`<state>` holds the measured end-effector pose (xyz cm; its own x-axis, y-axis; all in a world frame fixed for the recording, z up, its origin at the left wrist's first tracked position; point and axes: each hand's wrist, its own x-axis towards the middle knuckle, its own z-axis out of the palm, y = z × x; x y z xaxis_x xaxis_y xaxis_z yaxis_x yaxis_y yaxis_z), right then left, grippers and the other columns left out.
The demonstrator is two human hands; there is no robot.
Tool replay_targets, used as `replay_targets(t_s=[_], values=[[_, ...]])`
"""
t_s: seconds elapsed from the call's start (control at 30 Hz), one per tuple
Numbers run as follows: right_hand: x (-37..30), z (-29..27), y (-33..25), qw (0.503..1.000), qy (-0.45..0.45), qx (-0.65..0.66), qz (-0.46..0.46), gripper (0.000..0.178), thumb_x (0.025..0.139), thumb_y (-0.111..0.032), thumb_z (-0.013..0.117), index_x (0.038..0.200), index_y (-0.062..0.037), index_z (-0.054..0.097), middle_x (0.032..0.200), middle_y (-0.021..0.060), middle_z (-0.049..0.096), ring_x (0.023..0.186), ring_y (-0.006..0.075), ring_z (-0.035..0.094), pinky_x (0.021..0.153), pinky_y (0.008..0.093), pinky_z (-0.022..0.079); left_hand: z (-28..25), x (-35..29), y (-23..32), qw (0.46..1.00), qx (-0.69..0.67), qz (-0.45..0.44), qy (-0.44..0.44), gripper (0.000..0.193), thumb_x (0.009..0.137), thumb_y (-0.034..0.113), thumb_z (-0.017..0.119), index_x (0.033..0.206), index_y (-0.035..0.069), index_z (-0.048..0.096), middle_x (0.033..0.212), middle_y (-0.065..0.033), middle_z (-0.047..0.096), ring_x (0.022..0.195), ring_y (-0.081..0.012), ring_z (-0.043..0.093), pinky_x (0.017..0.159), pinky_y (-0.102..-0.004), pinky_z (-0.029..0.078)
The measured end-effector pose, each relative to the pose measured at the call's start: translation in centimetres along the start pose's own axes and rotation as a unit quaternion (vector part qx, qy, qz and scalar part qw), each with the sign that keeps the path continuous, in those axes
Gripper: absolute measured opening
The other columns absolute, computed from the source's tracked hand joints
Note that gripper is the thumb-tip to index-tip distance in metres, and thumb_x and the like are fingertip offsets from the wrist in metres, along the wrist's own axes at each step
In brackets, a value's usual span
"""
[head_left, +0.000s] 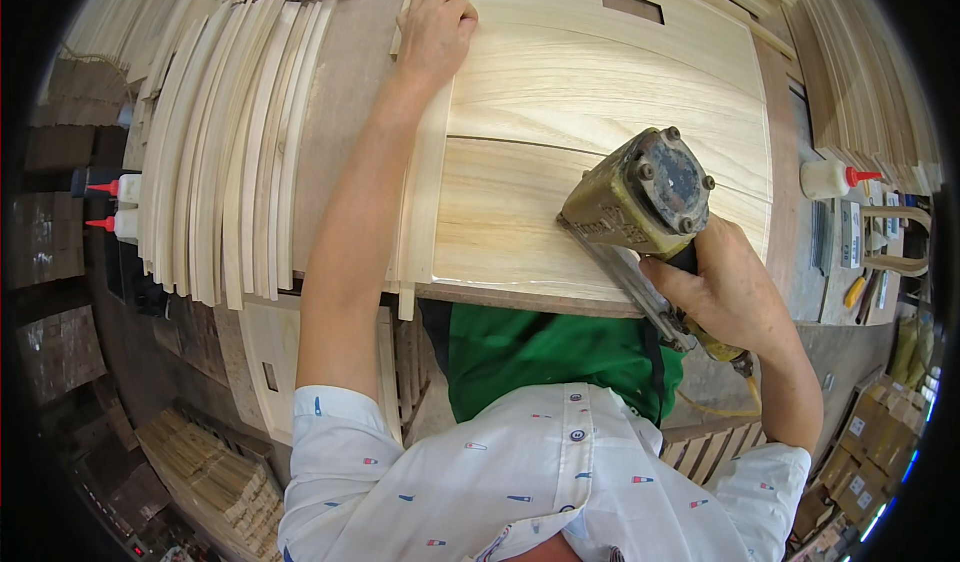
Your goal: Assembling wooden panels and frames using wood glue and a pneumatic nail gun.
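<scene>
A pale wooden panel [600,87] made of boards lies on the workbench in front of me, with a small rectangular cutout near its far right corner. Along the panel's left edge runs a narrow wooden strip [425,197]. My left hand [436,37] is closed at the far part of this strip, its fingers curled over it. In my right hand [738,287] is a worn pneumatic nail gun [635,190], gripped by its handle. The gun is over the near right part of the panel, its long magazine slanting toward me. Whether its nose touches the wood cannot be made out.
Many thin wooden strips [240,152] lie stacked at the left, and more [870,82] at the far right. Glue bottles with red tips stand at the left [128,190] and right [825,179]. A yellow air hose [752,394] trails from the gun. Wood bundles [205,472] sit low left.
</scene>
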<state>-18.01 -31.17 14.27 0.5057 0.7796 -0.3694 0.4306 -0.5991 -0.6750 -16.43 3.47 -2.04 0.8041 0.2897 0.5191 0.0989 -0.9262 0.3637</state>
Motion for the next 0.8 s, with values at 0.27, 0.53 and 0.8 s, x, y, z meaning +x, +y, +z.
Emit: replay_targets(t_s=[0.27, 0.53, 0.8], values=[[0.05, -0.22, -0.23, 1.000, -0.012, -0.001, 0.018, 0.034, 0.082, -0.011, 0.063, 0.109, 0.0060, 0.050, 0.093, 0.0294, 0.063, 0.092, 0.0472, 0.060, 0.081, 0.0465, 0.048, 0.22, -0.56, -0.11, 0.999, -0.006, 0.040, 0.032, 0.012, 0.083, 0.012, 0.063, 0.080, 0.005, 0.073, 0.090, -0.0057, 0.064, 0.091, -0.0261, 0.060, 0.084, -0.0421, 0.046], [0.14, -0.19, 0.00, 1.000, -0.007, 0.006, 0.004, 0.035, 0.082, -0.011, 0.064, 0.109, 0.0056, 0.050, 0.094, 0.0289, 0.063, 0.093, 0.0472, 0.059, 0.082, 0.0465, 0.047, -0.12, -0.50, -0.03, 0.999, -0.011, 0.033, 0.019, 0.012, 0.083, 0.011, 0.064, 0.085, 0.002, 0.072, 0.094, -0.0102, 0.066, 0.089, -0.0279, 0.063, 0.081, -0.0378, 0.050], [0.04, 0.05, 0.36, 1.000, 0.006, 0.015, 0.000, 0.035, 0.081, -0.012, 0.065, 0.108, 0.0057, 0.051, 0.093, 0.0292, 0.063, 0.093, 0.0470, 0.059, 0.082, 0.0463, 0.047, 0.24, 0.13, -0.28, 0.999, -0.002, 0.026, 0.029, 0.013, 0.084, 0.014, 0.061, 0.080, 0.007, 0.071, 0.089, -0.0057, 0.062, 0.093, -0.0273, 0.057, 0.085, -0.0432, 0.043]])
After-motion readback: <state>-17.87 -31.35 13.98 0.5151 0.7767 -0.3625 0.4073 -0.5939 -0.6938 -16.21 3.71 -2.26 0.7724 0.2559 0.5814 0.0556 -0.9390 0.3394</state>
